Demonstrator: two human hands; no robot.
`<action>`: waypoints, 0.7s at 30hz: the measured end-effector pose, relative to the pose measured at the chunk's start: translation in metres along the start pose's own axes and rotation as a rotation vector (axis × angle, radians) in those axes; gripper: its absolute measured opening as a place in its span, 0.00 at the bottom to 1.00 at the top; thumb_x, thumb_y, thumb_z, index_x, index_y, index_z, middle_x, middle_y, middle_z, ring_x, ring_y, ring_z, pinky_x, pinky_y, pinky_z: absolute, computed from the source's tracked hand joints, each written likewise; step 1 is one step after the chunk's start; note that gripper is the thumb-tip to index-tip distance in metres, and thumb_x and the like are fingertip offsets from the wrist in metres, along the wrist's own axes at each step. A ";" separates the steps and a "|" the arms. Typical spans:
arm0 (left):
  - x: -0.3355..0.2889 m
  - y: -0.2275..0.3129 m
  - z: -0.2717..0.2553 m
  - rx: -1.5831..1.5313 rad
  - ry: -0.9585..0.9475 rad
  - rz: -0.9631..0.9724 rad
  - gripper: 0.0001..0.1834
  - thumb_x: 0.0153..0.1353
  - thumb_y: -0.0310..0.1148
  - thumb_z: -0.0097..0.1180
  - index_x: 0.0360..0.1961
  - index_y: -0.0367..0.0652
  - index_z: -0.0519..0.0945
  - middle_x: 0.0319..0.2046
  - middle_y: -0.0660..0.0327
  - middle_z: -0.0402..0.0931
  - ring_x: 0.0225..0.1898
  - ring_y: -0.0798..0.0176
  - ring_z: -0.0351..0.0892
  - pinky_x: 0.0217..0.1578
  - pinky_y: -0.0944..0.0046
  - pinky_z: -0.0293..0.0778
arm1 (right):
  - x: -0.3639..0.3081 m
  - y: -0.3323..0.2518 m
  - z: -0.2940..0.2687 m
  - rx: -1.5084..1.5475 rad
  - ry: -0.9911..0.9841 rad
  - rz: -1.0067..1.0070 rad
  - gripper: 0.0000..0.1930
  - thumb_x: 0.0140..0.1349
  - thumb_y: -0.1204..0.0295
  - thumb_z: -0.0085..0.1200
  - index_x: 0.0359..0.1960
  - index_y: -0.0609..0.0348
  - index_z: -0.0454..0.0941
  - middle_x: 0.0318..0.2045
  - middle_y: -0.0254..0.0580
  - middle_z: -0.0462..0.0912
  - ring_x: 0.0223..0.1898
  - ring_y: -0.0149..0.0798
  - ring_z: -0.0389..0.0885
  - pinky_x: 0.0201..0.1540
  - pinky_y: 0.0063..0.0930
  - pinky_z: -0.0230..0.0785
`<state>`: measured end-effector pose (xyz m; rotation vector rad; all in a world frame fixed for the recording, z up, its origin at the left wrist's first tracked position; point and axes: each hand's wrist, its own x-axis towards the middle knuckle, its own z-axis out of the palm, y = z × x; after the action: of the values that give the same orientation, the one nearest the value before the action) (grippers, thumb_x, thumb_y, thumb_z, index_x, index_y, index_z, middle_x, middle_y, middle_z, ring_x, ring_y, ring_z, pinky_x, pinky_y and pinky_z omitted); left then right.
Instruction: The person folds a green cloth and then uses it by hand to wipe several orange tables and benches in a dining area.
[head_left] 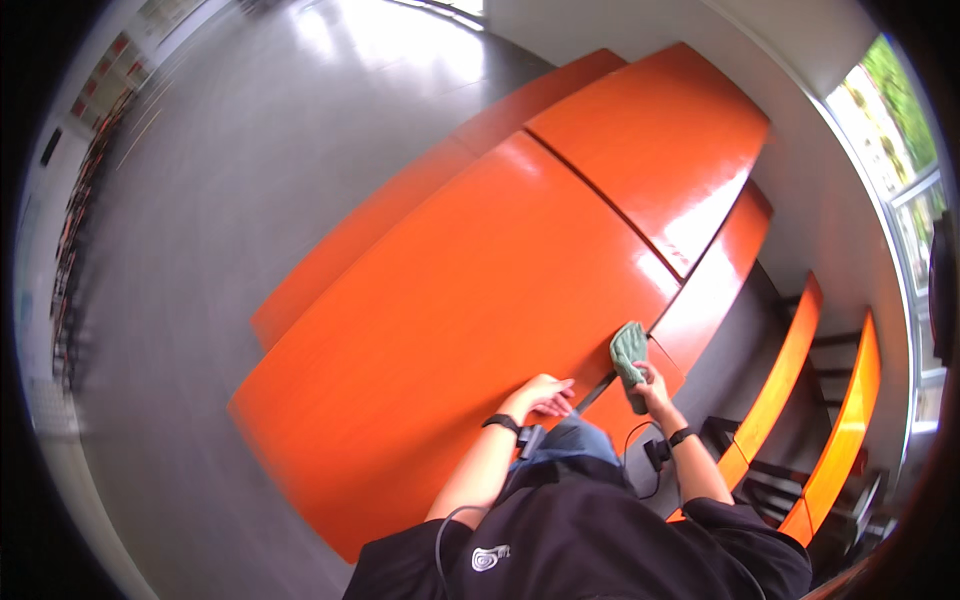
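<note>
My hands are apart. Right hand [653, 391] clamped on soft green fabric cloth [627, 352], at glossy orange table's [450, 290] right edge; long axis runs away from me, far end tipped slightly left. Left hand [547, 396] empty, loosely curled, near same edge.

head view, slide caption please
Right hand holding a green cloth near the edge of an orange table, left hand empty

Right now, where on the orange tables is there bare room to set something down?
The near table has a wide bare patch between the left hand and the far table, which looks bare. It is crowded at the near table's right edge, where the right hand holds a green cloth.
</note>
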<state>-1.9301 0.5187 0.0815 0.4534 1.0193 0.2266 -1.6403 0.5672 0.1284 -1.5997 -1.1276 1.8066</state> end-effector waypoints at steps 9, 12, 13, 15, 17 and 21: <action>0.004 -0.004 0.029 0.234 0.399 0.094 0.28 0.69 0.51 0.47 0.32 0.33 0.81 0.22 0.49 0.83 0.21 0.59 0.84 0.21 0.66 0.77 | -0.080 0.194 -0.014 0.933 0.530 0.435 0.29 0.46 0.67 0.49 0.52 0.69 0.70 0.45 0.60 0.78 0.46 0.58 0.80 0.52 0.52 0.74; -0.004 -0.020 0.061 0.576 0.723 0.369 0.27 0.69 0.47 0.49 0.21 0.36 0.80 0.16 0.55 0.81 0.15 0.63 0.81 0.20 0.63 0.75 | -0.089 0.235 -0.020 1.093 0.782 0.427 0.26 0.47 0.67 0.49 0.49 0.69 0.71 0.43 0.59 0.79 0.44 0.56 0.81 0.47 0.50 0.76; -0.004 -0.020 0.072 0.640 0.746 0.370 0.24 0.67 0.43 0.52 0.18 0.38 0.79 0.15 0.60 0.80 0.15 0.61 0.79 0.21 0.62 0.74 | -0.086 0.256 -0.032 0.993 0.907 0.462 0.25 0.47 0.67 0.50 0.48 0.68 0.73 0.41 0.57 0.80 0.42 0.54 0.81 0.43 0.47 0.76; 0.006 -0.023 0.070 0.947 0.804 0.622 0.22 0.66 0.41 0.55 0.17 0.39 0.78 0.14 0.60 0.78 0.15 0.60 0.78 0.20 0.61 0.73 | -0.072 0.281 -0.046 0.782 1.026 0.494 0.19 0.50 0.67 0.51 0.44 0.62 0.77 0.35 0.49 0.81 0.34 0.46 0.82 0.32 0.42 0.74; 0.022 -0.006 0.075 1.221 0.798 0.835 0.13 0.59 0.36 0.61 0.20 0.42 0.80 0.23 0.59 0.80 0.27 0.56 0.81 0.29 0.58 0.75 | -0.053 0.287 -0.078 0.644 1.013 0.373 0.18 0.53 0.67 0.51 0.45 0.59 0.77 0.34 0.43 0.80 0.32 0.40 0.80 0.33 0.39 0.72; 0.078 0.093 0.121 1.383 0.675 1.170 0.19 0.53 0.38 0.66 0.45 0.44 0.80 0.52 0.52 0.73 0.56 0.47 0.70 0.55 0.47 0.64 | 0.004 0.260 -0.154 0.562 1.073 0.284 0.18 0.59 0.67 0.51 0.49 0.60 0.77 0.38 0.43 0.82 0.39 0.38 0.80 0.44 0.36 0.70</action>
<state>-1.7837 0.5996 0.1188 2.3640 1.3500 0.7367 -1.4490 0.4683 -0.0835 -1.9587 0.0880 0.9387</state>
